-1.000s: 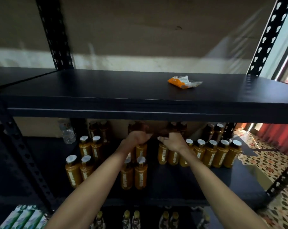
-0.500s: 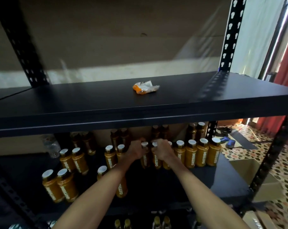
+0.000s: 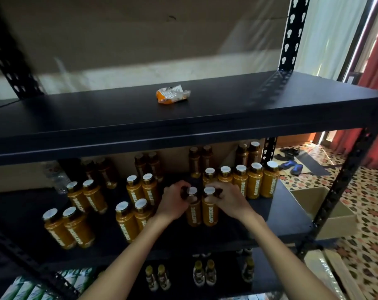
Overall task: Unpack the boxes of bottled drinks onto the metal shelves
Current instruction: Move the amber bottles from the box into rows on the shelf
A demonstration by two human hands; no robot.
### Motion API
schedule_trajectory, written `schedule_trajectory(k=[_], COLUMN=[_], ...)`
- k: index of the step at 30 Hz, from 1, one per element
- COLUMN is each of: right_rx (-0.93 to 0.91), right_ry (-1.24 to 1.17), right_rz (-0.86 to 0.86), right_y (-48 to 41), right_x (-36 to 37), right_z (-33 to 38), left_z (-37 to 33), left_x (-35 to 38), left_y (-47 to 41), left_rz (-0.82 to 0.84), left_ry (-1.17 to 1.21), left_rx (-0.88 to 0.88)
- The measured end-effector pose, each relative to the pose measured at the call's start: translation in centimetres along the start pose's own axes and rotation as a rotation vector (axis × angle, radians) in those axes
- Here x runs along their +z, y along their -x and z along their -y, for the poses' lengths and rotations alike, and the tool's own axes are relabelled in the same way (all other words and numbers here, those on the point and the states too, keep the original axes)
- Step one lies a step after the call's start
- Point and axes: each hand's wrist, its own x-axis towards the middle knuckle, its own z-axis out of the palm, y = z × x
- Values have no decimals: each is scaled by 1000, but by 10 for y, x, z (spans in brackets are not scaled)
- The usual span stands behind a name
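Both hands reach into the middle black shelf (image 3: 279, 219). My left hand (image 3: 173, 202) grips the neck of an orange bottle (image 3: 193, 213) with a white cap. My right hand (image 3: 229, 200) grips the neck of the orange bottle beside it (image 3: 210, 214). The two bottles stand upright and touch each other on the shelf. Several more orange bottles stand in pairs to the left (image 3: 127, 221) and in a row to the right (image 3: 254, 182). Darker bottles (image 3: 200, 161) line the back of the shelf.
The upper shelf (image 3: 227, 111) holds only a crumpled orange and white wrapper (image 3: 173, 96). Small bottles (image 3: 202, 276) stand on the lower shelf. An open cardboard box (image 3: 326, 213) sits on the patterned floor at the right, past the shelf upright (image 3: 335, 191). Sandals (image 3: 291, 166) lie farther back.
The view has shifted, so the shelves sit more to the left. Both hands have come forward and down with the two bottles, from the back rows to the front of the middle shelf.
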Motion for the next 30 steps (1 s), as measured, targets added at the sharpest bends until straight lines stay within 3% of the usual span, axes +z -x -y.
schedule_trajectory(k=[9,30], right_rx=[19,-3], right_ry=[-54,-92], right_rz=[5,-1], right_y=[32,38], right_x=[-4,-3], right_z=[-23,-26], left_z=[-12,-15], left_x=[23,22], left_y=[31,31], left_rz=[-56,-20], left_ry=[180,178], left_rx=[-54,-36])
